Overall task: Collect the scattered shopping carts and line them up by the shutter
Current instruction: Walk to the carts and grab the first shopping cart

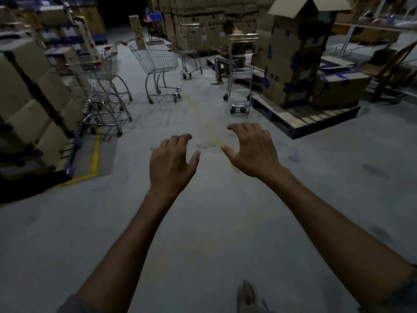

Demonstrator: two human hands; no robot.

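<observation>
Several wire shopping carts stand scattered on the grey warehouse floor ahead. A large cart with red handle ends (158, 62) stands at centre left. Two nested carts (106, 86) sit by the boxes on the left. A narrow two-tier cart (241, 73) stands beside the pallet on the right, and another cart (191, 62) is farther back. My left hand (172, 161) and my right hand (252, 147) are stretched out in front of me, palms down, fingers loosely curled, holding nothing. Both are well short of any cart. No shutter is in view.
Stacked cardboard boxes (29, 105) line the left, bordered by a yellow floor line (96, 154). A blue pallet (316, 118) with taped boxes stands on the right. A person (228, 53) sits on a pallet at the back. My foot (246, 294) shows at the bottom.
</observation>
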